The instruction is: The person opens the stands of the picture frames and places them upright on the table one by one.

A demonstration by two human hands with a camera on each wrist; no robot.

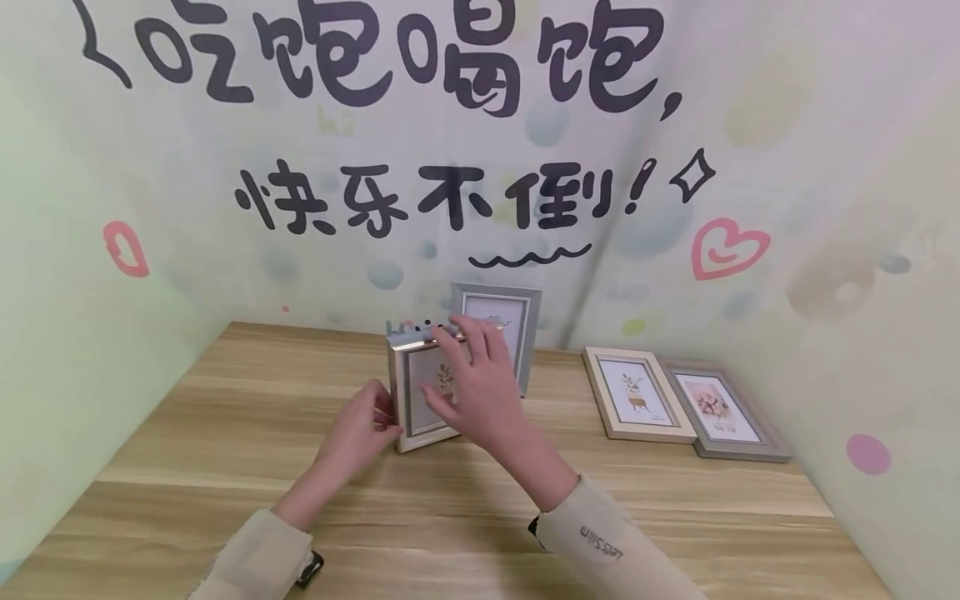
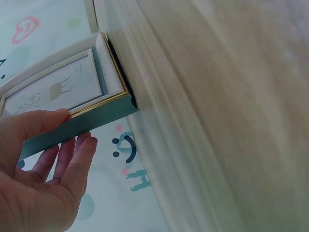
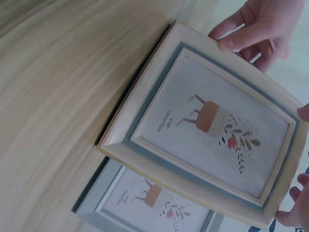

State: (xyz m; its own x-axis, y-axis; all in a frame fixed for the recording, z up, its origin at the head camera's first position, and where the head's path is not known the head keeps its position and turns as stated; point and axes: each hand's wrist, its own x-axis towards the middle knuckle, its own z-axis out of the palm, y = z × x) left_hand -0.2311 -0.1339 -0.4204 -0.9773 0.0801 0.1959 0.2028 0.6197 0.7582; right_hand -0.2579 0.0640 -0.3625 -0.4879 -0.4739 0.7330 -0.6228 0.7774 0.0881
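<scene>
A cream picture frame [image 1: 423,371] with a plant print stands upright on the wooden table, its lower edge on the tabletop. My left hand [image 1: 356,425] holds its left side. In the left wrist view, the thumb of that hand [image 2: 48,179] lies along the front edge, with the fingers behind. My right hand [image 1: 483,396] grips the top, covering much of the front in the head view; only parts of its fingers [image 3: 295,205] show in the right wrist view. Close behind, a grey picture frame [image 1: 534,333] stands upright, partly hidden by the cream one and my right hand.
On the right of the table [image 1: 225,467], a second cream frame [image 1: 637,396] and a grey-brown frame [image 1: 723,408] lie face up, side by side and touching. A wall sheet [image 1: 337,208] with black writing rises directly behind the table's far edge.
</scene>
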